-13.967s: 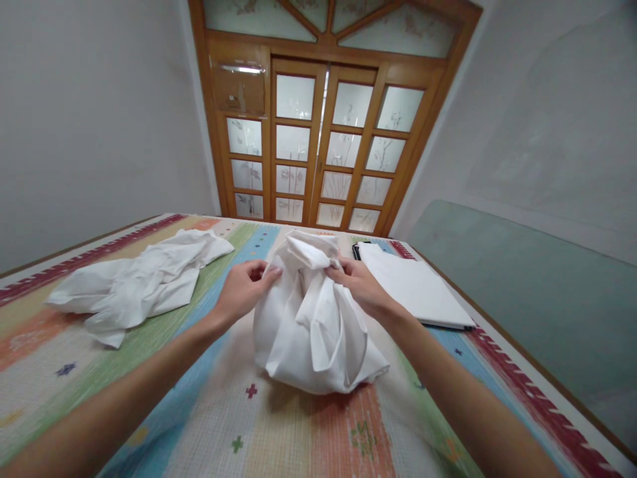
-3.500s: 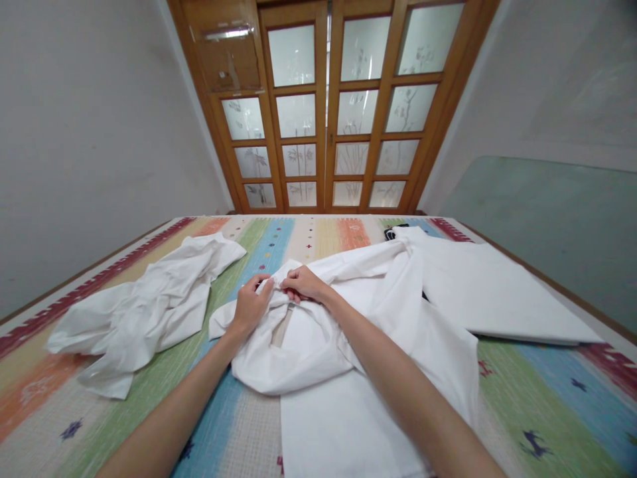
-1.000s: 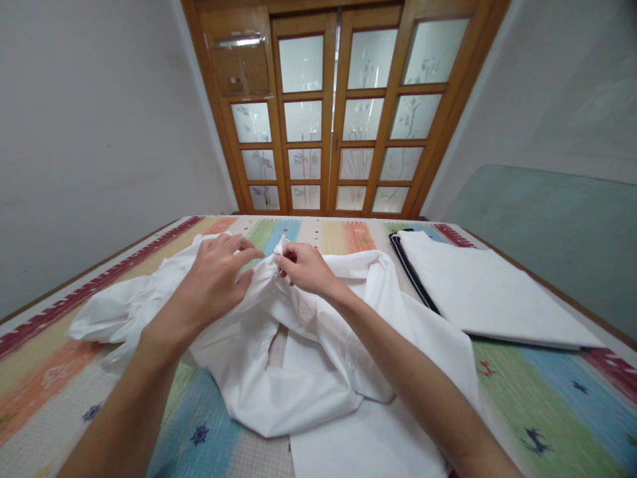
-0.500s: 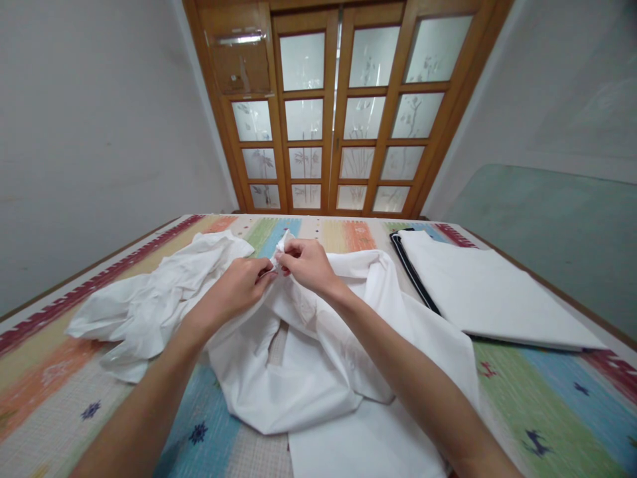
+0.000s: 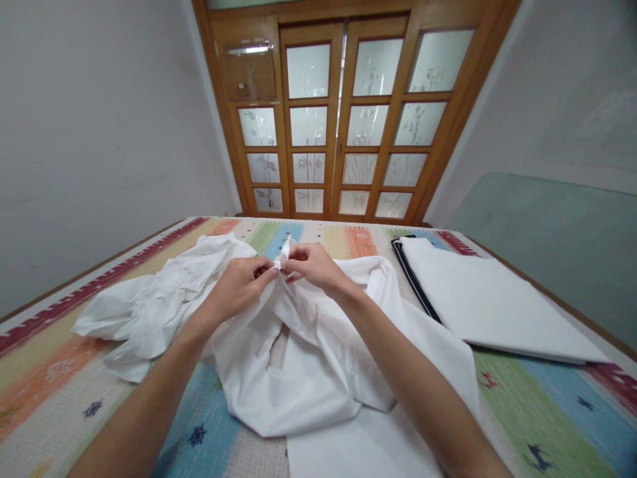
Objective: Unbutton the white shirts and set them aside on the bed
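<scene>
A white shirt [image 5: 308,372] lies spread and rumpled on the striped bed cover [image 5: 60,372] in front of me. My left hand [image 5: 239,285] and my right hand [image 5: 311,265] meet at its upper edge, near the collar. Both pinch a small raised bit of the white cloth between thumb and fingers, fingertips almost touching. What exactly sits between the fingertips is too small to make out.
A second crumpled white garment [image 5: 149,302] lies to the left. A folded white garment [image 5: 482,299] with a dark edge rests at the right. Wooden doors with frosted glass [image 5: 343,126] stand beyond the bed. A green panel [image 5: 547,239] runs along the right wall.
A second ago my left hand was spread above the cloth; it has closed into a pinch next to my right hand. Both hands have held there since half a second ago.
</scene>
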{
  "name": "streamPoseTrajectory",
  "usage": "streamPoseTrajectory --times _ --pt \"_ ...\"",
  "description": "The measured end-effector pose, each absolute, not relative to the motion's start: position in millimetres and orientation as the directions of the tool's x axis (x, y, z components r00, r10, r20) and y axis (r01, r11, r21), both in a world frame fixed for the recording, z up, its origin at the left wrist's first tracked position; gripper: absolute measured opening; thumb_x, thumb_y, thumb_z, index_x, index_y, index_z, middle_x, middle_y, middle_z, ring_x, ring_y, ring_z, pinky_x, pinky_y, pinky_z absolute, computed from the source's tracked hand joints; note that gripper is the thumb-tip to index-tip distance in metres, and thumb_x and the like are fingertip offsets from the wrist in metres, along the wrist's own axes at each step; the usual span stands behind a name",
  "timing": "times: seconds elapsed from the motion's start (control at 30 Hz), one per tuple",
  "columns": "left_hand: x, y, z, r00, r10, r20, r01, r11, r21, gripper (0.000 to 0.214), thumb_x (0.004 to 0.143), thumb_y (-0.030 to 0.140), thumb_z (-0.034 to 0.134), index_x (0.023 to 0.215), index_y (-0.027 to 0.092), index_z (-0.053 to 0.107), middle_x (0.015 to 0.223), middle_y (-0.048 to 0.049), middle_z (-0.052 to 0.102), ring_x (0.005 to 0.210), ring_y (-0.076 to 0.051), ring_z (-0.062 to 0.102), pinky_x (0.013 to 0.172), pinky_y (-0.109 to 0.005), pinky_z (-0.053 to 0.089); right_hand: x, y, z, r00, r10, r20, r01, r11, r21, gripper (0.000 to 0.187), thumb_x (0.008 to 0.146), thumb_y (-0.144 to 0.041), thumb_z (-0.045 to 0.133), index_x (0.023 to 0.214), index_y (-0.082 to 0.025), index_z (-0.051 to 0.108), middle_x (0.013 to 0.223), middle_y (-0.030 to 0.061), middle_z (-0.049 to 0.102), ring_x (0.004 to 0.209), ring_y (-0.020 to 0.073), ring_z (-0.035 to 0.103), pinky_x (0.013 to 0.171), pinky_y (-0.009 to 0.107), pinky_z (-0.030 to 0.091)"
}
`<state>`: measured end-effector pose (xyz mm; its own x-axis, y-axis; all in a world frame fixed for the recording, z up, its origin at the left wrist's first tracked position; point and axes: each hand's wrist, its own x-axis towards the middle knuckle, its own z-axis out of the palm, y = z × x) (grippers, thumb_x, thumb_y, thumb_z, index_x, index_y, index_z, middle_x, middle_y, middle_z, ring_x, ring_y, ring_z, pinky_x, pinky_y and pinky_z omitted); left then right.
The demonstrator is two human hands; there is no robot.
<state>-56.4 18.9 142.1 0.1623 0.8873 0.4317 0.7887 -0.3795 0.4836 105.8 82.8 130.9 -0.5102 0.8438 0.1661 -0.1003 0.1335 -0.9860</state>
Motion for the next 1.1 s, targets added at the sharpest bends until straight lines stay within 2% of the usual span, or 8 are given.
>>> streamPoseTrajectory --times 0.17,0.33,0.43,0.57,0.63,0.7,0.9,1.1 --pt "-50.5 13.6 145.4 0.178 0.883 0.435 0.774 -0.398 0.492 0.030 0.084 0.041 0.052 0.075 0.019 0.071 0.063 -0.0004 0.066 0.057 -0.014 0.052 0.057 -0.026 0.036 112.0 87.4 133.2 -0.531 0.821 0.211 -0.080 0.199 -0.977 0.011 0.063 -0.014 0.068 0.056 -0.015 0.060 0.054 -0.0032 0.060 0.054 0.0083 0.056 0.054 0.018 0.049" --pt "-46.4 11.3 145.2 0.183 0.857 0.482 0.741 -0.442 0.505 0.028 0.085 0.040 0.054 0.079 0.019 0.072 0.073 -0.0027 0.070 0.063 -0.015 0.057 0.061 -0.026 0.040 119.7 91.5 134.2 -0.526 0.785 0.327 0.016 0.393 -0.919 0.007 0.064 -0.012 0.064 0.059 -0.016 0.061 0.054 -0.0041 0.060 0.055 0.0088 0.056 0.054 0.018 0.044" --pt "-47.1 12.4 143.2 0.208 0.862 0.463 0.735 -0.450 0.507 0.030 0.086 0.041 0.053 0.079 0.018 0.071 0.068 -0.0013 0.067 0.060 -0.014 0.054 0.058 -0.025 0.038 122.2 93.0 133.1 -0.536 0.768 0.351 0.065 0.452 -0.889 0.004 0.066 -0.013 0.063 0.063 -0.016 0.063 0.057 -0.0034 0.061 0.057 0.0098 0.058 0.055 0.018 0.044" --pt "-47.0 13.2 140.5 0.162 0.866 0.474 0.768 -0.412 0.491 0.030 0.083 0.042 0.055 0.076 0.019 0.071 0.050 0.0049 0.046 0.049 -0.011 0.040 0.051 -0.024 0.030 125.1 94.0 135.1 -0.606 0.740 0.292 0.009 0.373 -0.928 0.004 0.067 -0.015 0.065 0.064 -0.016 0.062 0.058 -0.0027 0.063 0.056 0.0100 0.060 0.055 0.019 0.047" --pt "-46.0 12.9 139.7 0.124 0.865 0.487 0.777 -0.390 0.495 0.030 0.081 0.045 0.057 0.073 0.019 0.071 0.048 0.0068 0.036 0.047 -0.010 0.033 0.049 -0.024 0.026 127.7 93.1 138.8 -0.637 0.719 0.277 -0.021 0.343 -0.939 0.007 0.067 -0.016 0.066 0.062 -0.016 0.060 0.057 -0.0029 0.062 0.055 0.0097 0.060 0.055 0.019 0.048" --pt "-44.9 12.4 139.4 0.122 0.862 0.492 0.777 -0.391 0.493 0.032 0.081 0.046 0.058 0.072 0.018 0.070 0.048 0.0073 0.031 0.046 -0.009 0.029 0.048 -0.024 0.024 130.9 91.4 143.0 -0.653 0.708 0.270 -0.028 0.334 -0.942 0.010 0.068 -0.017 0.066 0.062 -0.016 0.059 0.057 -0.0033 0.062 0.055 0.0095 0.061 0.054 0.018 0.048" --pt "-40.4 12.3 135.1 0.160 0.847 0.507 0.814 -0.403 0.419 0.028 0.081 0.042 0.059 0.074 0.018 0.071 0.047 0.0078 0.032 0.044 -0.008 0.031 0.048 -0.023 0.023 137.2 91.0 145.7 -0.702 0.681 0.209 -0.005 0.288 -0.958 0.014 0.064 -0.021 0.074 0.069 -0.015 0.062 0.059 -0.0022 0.065 0.056 0.0101 0.062 0.055 0.020 0.050" --pt "-33.0 11.3 130.1 0.166 0.853 0.494 0.875 -0.359 0.325 0.023 0.083 0.036 0.058 0.079 0.018 0.072 0.052 0.0038 0.052 0.047 -0.010 0.041 0.053 -0.024 0.029 139.1 98.7 139.7 -0.708 0.685 0.172 0.026 0.269 -0.963 0.014 0.060 -0.018 0.074 0.067 -0.014 0.062 0.057 -0.0011 0.065 0.053 0.0115 0.063 0.052 0.020 0.050"
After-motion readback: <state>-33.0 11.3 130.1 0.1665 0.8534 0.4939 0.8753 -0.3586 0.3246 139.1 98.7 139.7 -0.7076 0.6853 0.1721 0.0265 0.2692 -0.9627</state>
